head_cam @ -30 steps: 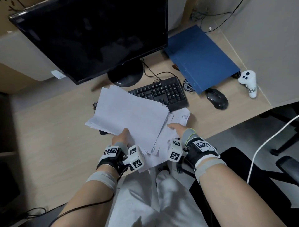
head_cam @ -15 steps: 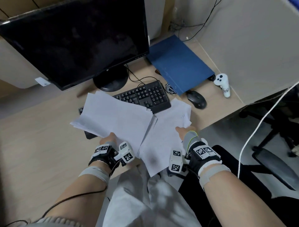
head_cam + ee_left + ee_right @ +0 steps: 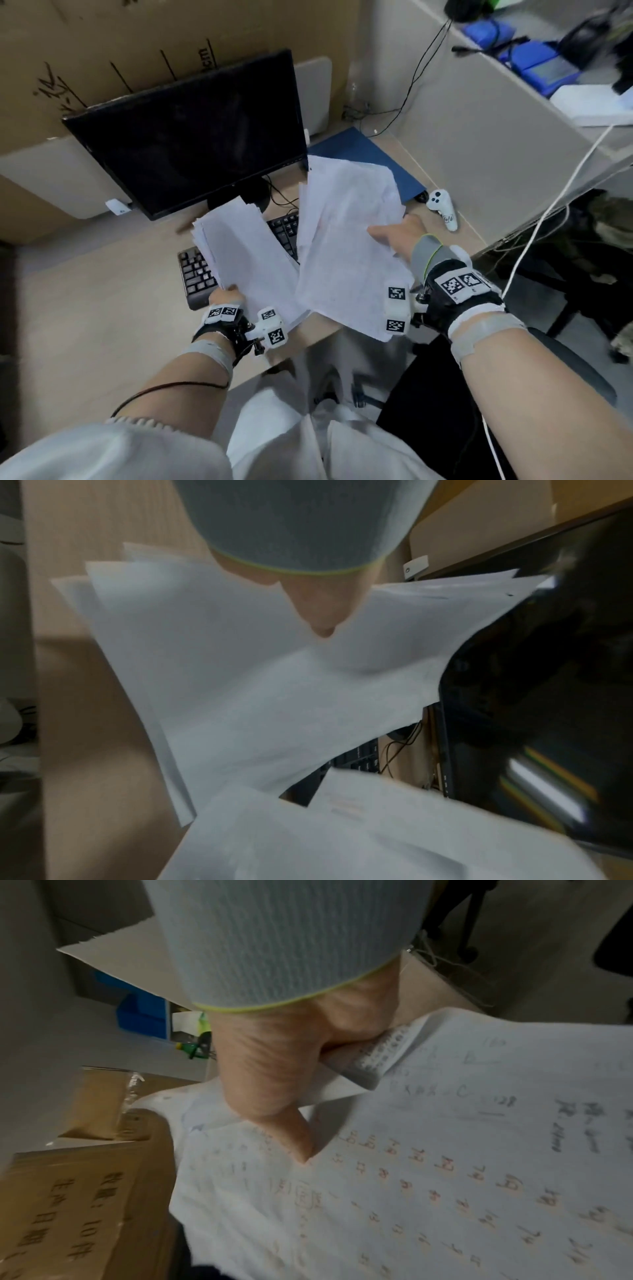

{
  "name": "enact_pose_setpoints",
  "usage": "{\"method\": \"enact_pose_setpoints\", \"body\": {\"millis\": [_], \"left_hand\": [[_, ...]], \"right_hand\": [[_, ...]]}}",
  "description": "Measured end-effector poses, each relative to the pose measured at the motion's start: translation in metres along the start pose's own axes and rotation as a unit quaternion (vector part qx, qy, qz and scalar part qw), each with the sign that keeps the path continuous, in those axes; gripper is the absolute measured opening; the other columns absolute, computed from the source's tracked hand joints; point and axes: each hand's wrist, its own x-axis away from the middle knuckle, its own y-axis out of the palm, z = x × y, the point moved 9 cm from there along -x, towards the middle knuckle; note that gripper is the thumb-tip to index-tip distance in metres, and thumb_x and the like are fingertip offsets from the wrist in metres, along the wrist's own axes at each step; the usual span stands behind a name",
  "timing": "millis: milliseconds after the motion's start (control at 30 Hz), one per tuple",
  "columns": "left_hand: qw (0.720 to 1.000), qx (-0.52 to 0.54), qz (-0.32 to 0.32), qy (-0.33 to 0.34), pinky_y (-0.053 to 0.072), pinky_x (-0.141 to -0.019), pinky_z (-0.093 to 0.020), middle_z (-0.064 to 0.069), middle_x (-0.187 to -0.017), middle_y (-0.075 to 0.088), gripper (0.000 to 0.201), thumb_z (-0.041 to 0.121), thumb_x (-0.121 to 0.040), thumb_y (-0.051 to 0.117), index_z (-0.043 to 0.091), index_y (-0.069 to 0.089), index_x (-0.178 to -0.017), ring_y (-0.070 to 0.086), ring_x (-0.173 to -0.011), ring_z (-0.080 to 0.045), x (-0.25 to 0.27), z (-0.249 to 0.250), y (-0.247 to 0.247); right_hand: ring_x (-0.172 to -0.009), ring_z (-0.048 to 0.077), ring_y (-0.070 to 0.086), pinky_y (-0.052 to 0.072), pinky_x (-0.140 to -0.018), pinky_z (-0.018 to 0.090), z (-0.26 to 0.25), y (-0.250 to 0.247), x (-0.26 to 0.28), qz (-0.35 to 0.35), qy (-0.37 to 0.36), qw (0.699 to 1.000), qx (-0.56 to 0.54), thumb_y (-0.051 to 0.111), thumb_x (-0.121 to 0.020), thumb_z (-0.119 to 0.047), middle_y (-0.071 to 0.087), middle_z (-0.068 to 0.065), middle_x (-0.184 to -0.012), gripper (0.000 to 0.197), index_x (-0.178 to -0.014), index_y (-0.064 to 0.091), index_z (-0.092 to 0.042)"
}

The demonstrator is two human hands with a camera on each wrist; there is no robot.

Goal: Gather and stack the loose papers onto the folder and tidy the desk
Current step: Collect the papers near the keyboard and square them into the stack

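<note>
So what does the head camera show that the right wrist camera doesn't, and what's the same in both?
Only the head view shows the left hand holding its own bundle of papers, plus the blue folder, monitor, keyboard and white controller. Only the right wrist view shows handwriting on the sheets and a printed cardboard box. Both show the right hand gripping the right-hand papers.

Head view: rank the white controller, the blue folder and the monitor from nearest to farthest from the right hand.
From the right hand:
1. White controller, just beyond it, on the desk by the partition.
2. Blue folder, farther back, partly hidden by the held papers.
3. Monitor, across the desk toward the left.
</note>
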Motion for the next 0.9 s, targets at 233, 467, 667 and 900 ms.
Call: {"method": "enact_pose_setpoints", "body": {"millis": [233, 467, 667, 900], "left_hand": [[0.993, 0.102, 0.044, -0.031, 0.045, -0.1, -0.041, -0.018, -0.143, 0.049, 0.085, 0.04, -0.07, 0.069, 0.011, 0.039, -0.144, 0.055, -0.121, -0.04, -0.029, -0.008, -0.028], [0.904, 0.399, -0.153, -0.018, 0.051, -0.07, -0.031, 0.002, -0.072, 0.063, 0.028, 0.039, -0.074, 0.07, 0.017, 0.061, -0.088, 0.055, -0.067, -0.019, -0.037, 0.035, -0.025], [0.965, 0.256, -0.06, -0.017, 0.059, -0.067, -0.043, -0.012, -0.086, 0.071, 0.043, 0.028, -0.073, 0.071, 0.003, 0.064, -0.106, 0.066, -0.069, -0.027, -0.082, 0.017, -0.048], [0.983, 0.183, -0.003, -0.002, 0.054, -0.09, -0.048, -0.012, -0.104, 0.07, 0.03, 0.024, -0.088, 0.065, 0.006, 0.065, -0.112, 0.066, -0.097, -0.032, -0.117, 0.012, -0.061]], "right_hand": [[-0.07, 0.016, 0.062, 0.053, -0.061, 0.026, -0.048, 0.043, 0.001, -0.048, -0.039, 0.998, -0.033, 0.076, -0.078, -0.012, 0.065, 0.001, -0.085, 0.025, -0.101, 0.064, -0.011], [-0.094, 0.03, 0.067, 0.057, -0.084, 0.048, -0.038, 0.129, -0.03, -0.065, 0.043, 0.997, -0.012, 0.08, -0.073, -0.013, 0.068, 0.01, -0.103, 0.037, -0.105, 0.063, -0.004], [-0.11, 0.034, 0.061, 0.057, -0.075, 0.041, -0.019, 0.158, -0.047, -0.045, 0.089, 0.993, 0.062, 0.076, -0.075, -0.022, 0.056, 0.014, -0.132, 0.073, -0.137, 0.043, 0.0], [-0.124, 0.032, 0.051, 0.044, -0.088, 0.031, -0.021, 0.163, -0.065, -0.049, 0.109, 0.949, 0.292, 0.06, -0.09, -0.016, 0.046, 0.016, -0.143, 0.058, -0.141, 0.039, -0.002]]}}
